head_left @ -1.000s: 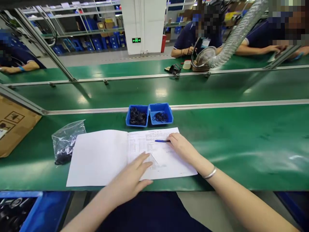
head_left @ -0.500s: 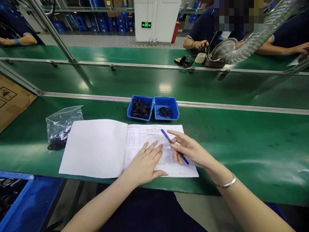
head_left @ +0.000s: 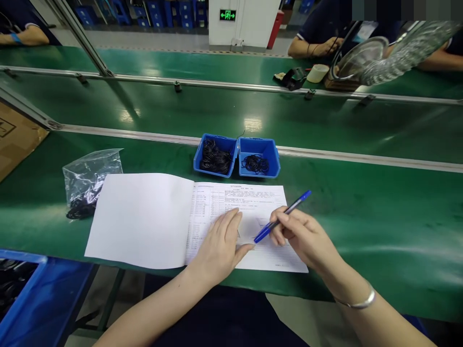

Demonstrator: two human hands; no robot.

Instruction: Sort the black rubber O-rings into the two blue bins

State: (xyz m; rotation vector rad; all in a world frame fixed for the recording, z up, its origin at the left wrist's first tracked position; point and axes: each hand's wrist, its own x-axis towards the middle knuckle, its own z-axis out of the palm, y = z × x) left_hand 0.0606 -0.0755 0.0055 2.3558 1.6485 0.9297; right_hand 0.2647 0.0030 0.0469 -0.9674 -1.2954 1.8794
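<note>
An open booklet [head_left: 141,219] lies on the green bench, its left page blank and its right page printed with text and tables. My left hand [head_left: 220,246] rests on the printed page, fingers stretched out and thumb apart. Above the right part of that page, my right hand [head_left: 302,233] grips a blue pen [head_left: 284,216] between thumb and fingers. The capped-looking blue end points down left toward my left thumb; the other end points up right. Just beyond the booklet stand two blue bins [head_left: 259,171] holding black rings or cords [head_left: 216,158].
A clear plastic bag [head_left: 92,176] with black parts lies left of the booklet. Farther left are a cardboard box [head_left: 20,137] and a blue crate [head_left: 54,294]. A metal rail [head_left: 325,152] crosses behind the bins. Co-workers sit across the bench, near a flexible duct [head_left: 405,62].
My right hand has turned the pen over and moved slightly right, away from the left hand. The left hand's fingers have drawn closer together. The view has tilted down a little.
</note>
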